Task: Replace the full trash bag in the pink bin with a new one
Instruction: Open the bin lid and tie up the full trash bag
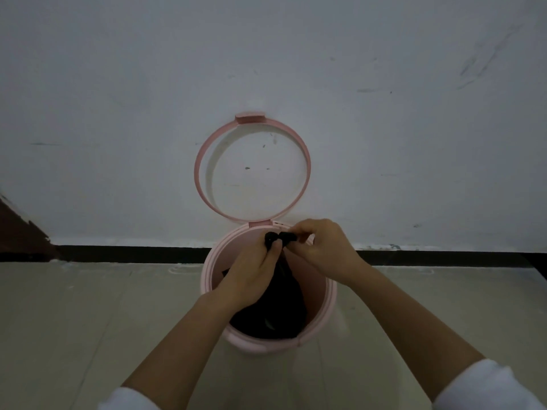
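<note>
A round pink bin (321, 318) stands on the floor against the wall. Its pink ring lid (204, 149) is flipped up and leans on the wall. Inside the bin sits a black trash bag (275, 315), its top gathered into a twisted neck above the rim. My left hand (251, 270) grips the bag's neck just below the bunched top. My right hand (322, 250) pinches the black end of the bag at the top, close beside the left hand's fingertips. Both hands hover over the far half of the bin's opening.
A white, scuffed wall (414, 113) rises right behind the bin, with a black skirting strip (133, 254) along its foot. Beige floor tiles (88, 321) spread to both sides. A dark brown edge (17, 229) shows at the far left.
</note>
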`<state>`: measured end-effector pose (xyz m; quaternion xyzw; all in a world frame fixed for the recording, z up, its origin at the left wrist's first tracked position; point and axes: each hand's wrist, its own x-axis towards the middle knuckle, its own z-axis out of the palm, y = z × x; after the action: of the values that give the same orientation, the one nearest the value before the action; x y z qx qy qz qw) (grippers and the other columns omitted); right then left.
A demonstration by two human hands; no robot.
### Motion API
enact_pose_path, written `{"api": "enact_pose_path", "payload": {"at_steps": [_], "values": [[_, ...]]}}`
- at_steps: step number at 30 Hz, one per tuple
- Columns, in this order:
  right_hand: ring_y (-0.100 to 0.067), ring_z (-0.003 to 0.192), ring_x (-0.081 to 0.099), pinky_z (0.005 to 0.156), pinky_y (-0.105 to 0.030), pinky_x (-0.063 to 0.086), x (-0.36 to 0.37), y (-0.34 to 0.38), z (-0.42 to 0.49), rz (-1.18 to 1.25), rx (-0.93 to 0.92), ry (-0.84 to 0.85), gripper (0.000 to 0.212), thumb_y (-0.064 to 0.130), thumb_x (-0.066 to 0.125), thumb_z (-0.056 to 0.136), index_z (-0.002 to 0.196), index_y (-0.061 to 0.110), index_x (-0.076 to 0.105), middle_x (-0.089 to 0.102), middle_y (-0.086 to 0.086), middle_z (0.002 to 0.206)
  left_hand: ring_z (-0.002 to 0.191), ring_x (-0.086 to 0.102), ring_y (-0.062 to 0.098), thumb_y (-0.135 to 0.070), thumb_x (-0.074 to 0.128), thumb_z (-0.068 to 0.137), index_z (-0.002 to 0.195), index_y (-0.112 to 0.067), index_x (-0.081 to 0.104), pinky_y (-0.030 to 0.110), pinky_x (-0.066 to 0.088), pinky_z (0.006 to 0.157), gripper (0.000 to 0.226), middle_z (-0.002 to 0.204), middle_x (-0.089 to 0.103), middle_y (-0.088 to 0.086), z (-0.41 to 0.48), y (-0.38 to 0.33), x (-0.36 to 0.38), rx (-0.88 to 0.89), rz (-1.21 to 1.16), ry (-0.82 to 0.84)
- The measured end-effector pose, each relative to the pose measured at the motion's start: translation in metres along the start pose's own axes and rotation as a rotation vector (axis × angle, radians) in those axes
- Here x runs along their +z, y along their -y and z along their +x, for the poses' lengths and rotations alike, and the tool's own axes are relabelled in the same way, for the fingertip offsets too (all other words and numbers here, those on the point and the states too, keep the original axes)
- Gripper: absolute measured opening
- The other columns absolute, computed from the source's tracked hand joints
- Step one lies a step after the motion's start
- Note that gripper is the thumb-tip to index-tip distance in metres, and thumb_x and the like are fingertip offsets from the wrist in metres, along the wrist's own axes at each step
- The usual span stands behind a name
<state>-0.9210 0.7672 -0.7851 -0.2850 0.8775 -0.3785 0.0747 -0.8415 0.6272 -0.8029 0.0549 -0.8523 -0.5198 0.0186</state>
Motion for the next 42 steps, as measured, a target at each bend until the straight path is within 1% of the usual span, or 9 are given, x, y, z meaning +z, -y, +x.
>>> {"api": "enact_pose_path", "payload": {"at_steps": [3, 7, 13, 17, 20, 25, 28, 32, 42], "values": [[-0.004, 0.055, 0.05, 0.054, -0.013, 0.035, 0.001, 0.002, -0.005, -0.015, -0.05, -0.089, 0.005, 0.015, 0.07, 0.076, 0.072, 0.018, 0.072, 0.056, 0.011, 0.057, 0.055, 0.057, 0.014, -0.033, 0.037, 0.1, 0.081, -0.029, 0.067, 0.034, 0.046, 0.062, 0.035, 0.055, 0.064, -0.005, 0.003, 0.003, -0.005, -0.097, -0.182, -0.024], [-0.001, 0.058, 0.058, 0.059, -0.011, 0.044, -0.003, 0.001, -0.016, 0.127, 0.033, 0.219, 0.015, 0.002, 0.069, 0.072, 0.072, 0.016, 0.076, 0.07, 0.001, 0.066, 0.062, 0.065, 0.007, -0.011, 0.064, 0.087, 0.086, -0.014, 0.075, 0.012, 0.052, 0.064, 0.012, 0.065, 0.074, -0.006, 0.003, 0.005, -0.021, -0.193, -0.36, 0.047], [-0.011, 0.102, 0.06, 0.09, -0.017, 0.047, 0.017, -0.011, 0.001, 0.282, 0.113, 0.16, 0.038, -0.009, 0.05, 0.079, 0.106, 0.009, 0.069, 0.067, -0.004, 0.11, 0.072, 0.066, 0.012, 0.001, 0.067, 0.065, 0.077, -0.026, 0.075, 0.026, 0.054, 0.068, 0.031, 0.076, 0.074, -0.009, 0.006, 0.017, -0.027, 0.265, 0.533, -0.065], [-0.02, 0.092, 0.062, 0.095, -0.047, 0.045, 0.046, -0.014, 0.009, 0.488, 0.199, 0.252, 0.038, 0.02, 0.041, 0.092, 0.076, 0.036, 0.072, 0.07, 0.01, 0.085, 0.075, 0.057, 0.017, 0.009, 0.063, 0.053, 0.083, -0.014, 0.064, 0.025, 0.046, 0.076, 0.038, 0.075, 0.071, 0.002, 0.004, 0.03, -0.021, 0.623, 0.676, -0.366], [-0.006, 0.064, 0.055, 0.075, -0.034, 0.042, 0.053, -0.013, 0.01, 0.66, 0.286, 0.242, 0.044, 0.031, 0.044, 0.094, 0.06, 0.034, 0.071, 0.065, 0.014, 0.058, 0.074, 0.051, 0.017, 0.007, 0.07, 0.06, 0.082, -0.016, 0.053, 0.023, 0.037, 0.069, 0.036, 0.078, 0.063, 0.004, 0.0, 0.045, -0.014, 0.545, 0.606, -0.491], [-0.005, 0.057, 0.062, 0.056, -0.014, 0.048, 0.053, -0.012, 0.009, 1.027, 0.321, 0.151, 0.015, 0.014, 0.059, 0.089, 0.08, 0.01, 0.071, 0.069, 0.005, 0.063, 0.072, 0.056, 0.008, -0.022, 0.074, 0.078, 0.086, -0.015, 0.072, 0.016, 0.043, 0.065, 0.011, 0.08, 0.069, -0.003, -0.002, 0.052, -0.012, 0.482, 0.48, -0.459], [-0.017, 0.075, 0.067, 0.075, -0.028, 0.052, 0.057, -0.018, 0.01, 0.944, 0.347, 0.025, 0.014, 0.016, 0.063, 0.087, 0.089, 0.008, 0.074, 0.074, -0.003, 0.077, 0.072, 0.061, 0.0, -0.027, 0.073, 0.08, 0.087, -0.023, 0.075, 0.011, 0.048, 0.067, 0.009, 0.076, 0.069, -0.014, -0.005, 0.048, -0.012, 0.301, 0.259, -0.471], [-0.002, 0.051, 0.057, 0.056, -0.017, 0.045, 0.064, -0.028, 0.02, 0.696, 0.418, -0.218, 0.023, 0.02, 0.06, 0.089, 0.068, 0.018, 0.069, 0.062, 0.012, 0.052, 0.066, 0.06, 0.003, -0.03, 0.07, 0.081, 0.069, -0.027, 0.066, 0.005, 0.04, 0.057, 0.013, 0.064, 0.063, -0.015, -0.004, 0.054, -0.007, -0.012, 0.048, -0.533], [-0.025, 0.058, 0.049, 0.06, -0.033, 0.039, 0.044, -0.099, 0.025, 0.237, 0.624, -0.498, 0.024, 0.02, 0.06, 0.087, 0.078, 0.0, 0.07, 0.051, -0.01, 0.054, 0.048, 0.048, 0.017, -0.03, 0.063, 0.087, 0.063, -0.011, 0.058, 0.027, 0.032, 0.047, 0.031, 0.05, 0.052, 0.001, -0.026, 0.102, -0.018, -0.264, 0.21, -0.548]]}}
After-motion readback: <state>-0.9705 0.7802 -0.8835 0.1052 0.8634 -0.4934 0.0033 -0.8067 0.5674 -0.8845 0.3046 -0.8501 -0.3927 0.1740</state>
